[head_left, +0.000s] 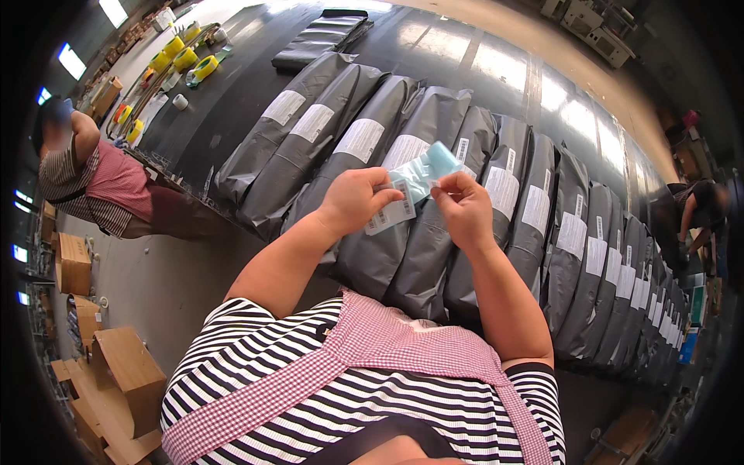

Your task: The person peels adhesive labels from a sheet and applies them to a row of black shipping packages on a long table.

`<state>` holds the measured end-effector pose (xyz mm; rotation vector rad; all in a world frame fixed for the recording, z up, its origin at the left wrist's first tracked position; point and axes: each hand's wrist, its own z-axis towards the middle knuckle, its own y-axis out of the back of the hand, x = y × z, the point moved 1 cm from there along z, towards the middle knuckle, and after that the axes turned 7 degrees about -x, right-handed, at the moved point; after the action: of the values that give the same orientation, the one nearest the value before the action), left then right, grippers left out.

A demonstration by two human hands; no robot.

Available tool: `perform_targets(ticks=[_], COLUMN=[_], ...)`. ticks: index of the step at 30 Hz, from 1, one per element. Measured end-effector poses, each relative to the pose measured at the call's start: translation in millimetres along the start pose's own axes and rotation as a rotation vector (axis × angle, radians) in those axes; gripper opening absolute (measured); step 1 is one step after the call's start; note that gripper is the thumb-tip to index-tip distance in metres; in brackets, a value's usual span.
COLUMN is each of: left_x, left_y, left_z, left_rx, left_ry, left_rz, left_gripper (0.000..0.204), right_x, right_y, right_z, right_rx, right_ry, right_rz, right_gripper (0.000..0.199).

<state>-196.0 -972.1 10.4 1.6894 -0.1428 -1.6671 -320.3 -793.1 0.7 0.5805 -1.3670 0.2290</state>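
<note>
My left hand [358,203] pinches a strip of white barcode labels [394,214] between thumb and fingers. My right hand [466,209] has its thumb and fingertips closed on the strip's pale blue, glossy backing [425,169], whose upper end curls over. Both hands are held close together above a long row of filled grey plastic mailing bags [372,252]. White printed labels [361,139] are on the bags, and those further right carry a second small barcode sticker [511,160].
The bags lean side by side along a dark table [256,39]. Flat grey bags [322,39] are stacked at the far side. Yellow tape rolls [184,58] lie at the far left. One person [97,174] stands left, another [694,205] bends at the right. Cardboard boxes [128,372] are on the floor.
</note>
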Motion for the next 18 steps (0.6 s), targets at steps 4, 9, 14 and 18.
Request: perform_targets(ticks=[4, 9, 14, 18], left_x=[47, 118, 128, 124], left_y=[75, 195, 222, 152], left_z=[13, 42, 87, 94], left_rx=[0.054, -0.035, -0.084, 0.328], left_ry=[0.107, 0.302, 0.114, 0.075], left_rz=[0.33, 0.62, 0.716, -0.035], left_gripper=[0.029, 0.031, 0.024, 0.009], right_x=[-21, -25, -49, -50], right_y=[-7, 5, 4, -51], right_z=[42, 59, 67, 76], right_rx=[-0.177, -0.283, -0.334, -0.191], right_ry=[-0.03, -0.2, -0.217, -0.28], right_rz=[0.259, 0.354, 0.431, 0.625], right_gripper=[0.008, 0.009, 0.013, 0.013])
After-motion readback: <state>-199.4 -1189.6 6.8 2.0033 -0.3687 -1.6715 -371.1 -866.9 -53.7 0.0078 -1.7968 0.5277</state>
